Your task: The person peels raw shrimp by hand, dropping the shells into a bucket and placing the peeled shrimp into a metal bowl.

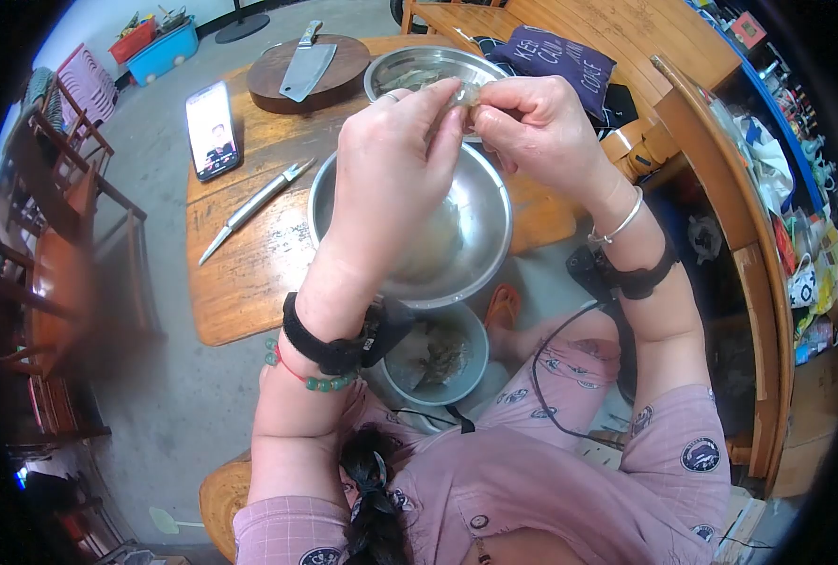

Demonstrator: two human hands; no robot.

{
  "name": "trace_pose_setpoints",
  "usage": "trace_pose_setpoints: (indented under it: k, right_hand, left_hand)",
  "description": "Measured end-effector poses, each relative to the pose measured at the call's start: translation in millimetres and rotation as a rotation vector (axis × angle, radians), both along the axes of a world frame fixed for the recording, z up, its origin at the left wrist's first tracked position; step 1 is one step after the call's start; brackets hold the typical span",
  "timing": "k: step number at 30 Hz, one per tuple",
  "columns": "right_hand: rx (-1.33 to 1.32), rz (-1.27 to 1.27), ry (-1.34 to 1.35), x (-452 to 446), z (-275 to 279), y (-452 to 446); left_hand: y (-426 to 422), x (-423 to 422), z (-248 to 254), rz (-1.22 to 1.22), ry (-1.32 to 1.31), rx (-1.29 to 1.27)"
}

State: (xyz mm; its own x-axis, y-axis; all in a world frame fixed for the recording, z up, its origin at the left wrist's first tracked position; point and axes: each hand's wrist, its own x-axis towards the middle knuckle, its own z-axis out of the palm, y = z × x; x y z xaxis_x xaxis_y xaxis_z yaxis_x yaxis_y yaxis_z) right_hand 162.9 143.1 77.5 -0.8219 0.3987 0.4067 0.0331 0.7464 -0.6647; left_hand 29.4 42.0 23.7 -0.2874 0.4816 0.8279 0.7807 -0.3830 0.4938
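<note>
My left hand (391, 155) and my right hand (543, 118) meet above the bowls, their fingertips pinched together on a small, translucent greyish shrimp (467, 94). Fingers hide much of it. Beneath my hands, the large steel bowl (485, 254) sits at the table edge, its inside partly covered by my left hand and wrist. Just behind is a second steel bowl (381, 66) with greyish shrimp (417, 77) in it. Lower down, between my legs, a bucket (480, 363) holds what look like shrimp shells (443, 358).
A cleaver (308, 68) lies on a round chopping board (358, 71). Left on the wooden table (240, 311) are a propped phone (212, 132) and a long metal tool (257, 207). A purple cushion (560, 71) lies beyond my right hand; a wooden cabinet (767, 330) stands right.
</note>
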Motion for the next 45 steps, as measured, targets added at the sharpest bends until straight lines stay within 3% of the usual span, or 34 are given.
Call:
trace_pose_setpoints:
  k: [2, 4, 5, 7, 8, 10, 13, 25, 31, 32, 34, 35, 37, 41, 44, 45]
  right_hand:
    - [0.122, 0.019, 0.03, -1, -2, 6]
    - [0.245, 0.037, 0.06, -2, -3, 8]
    - [0.199, 0.043, 0.063, -2, -3, 7]
    - [0.153, 0.05, 0.065, -1, -4, 6]
    - [0.028, 0.043, 0.062, -1, -5, 5]
    - [-0.096, 0.037, 0.058, 0, -4, 4]
    - [-0.153, 0.044, 0.019, 0, -2, 5]
    - [-0.279, 0.197, 0.039, 3, -5, 13]
    - [-0.482, 0.248, 0.096, 5, -1, 14]
    - [-0.507, 0.243, 0.124, 3, -2, 18]
    - [-0.531, 0.239, 0.152, 2, -3, 20]
    - [-0.479, 0.181, 0.141, 0, -4, 19]
    - [-0.427, 0.123, 0.13, -3, -5, 16]
    - [-0.363, 0.136, 0.02, -4, -7, 13]
    - [-0.001, 0.056, 0.042, -5, -14, 3]
    - [-0.001, 0.055, 0.043, -6, -14, 3]
  left_hand:
    - [-1, 1, 0, 0.022, 0.015, -0.015]
    - [-2, 2, 0, -0.092, -0.134, -0.11]
    - [-2, 1, 1, -0.092, -0.135, -0.109]
    - [-3, -3, 3, -0.478, -0.544, -0.28]
    - [-4, -4, 4, -0.478, -0.544, -0.279]
    - [-7, -6, 5, -0.739, -0.848, -0.296]
    - [-8, -13, 4, -0.908, -0.988, -0.318]
    - [-11, -29, 5, -1.149, -1.156, -0.398]
    - [-12, -33, 4, -1.251, -1.238, -0.389]
    - [-11, -32, 4, -1.251, -1.238, -0.39]
    - [-9, -27, 2, -0.928, -1.035, -0.347]
    - [-6, -26, 0, -0.928, -1.035, -0.347]
    - [-2, -24, -2, -0.543, -0.695, -0.243]
    - [-2, -21, 0, -0.407, -0.605, -0.271]
    - [-1, -19, 1, -0.295, -0.636, -0.226]
    - [-4, -18, 4, -0.294, -0.651, -0.3]
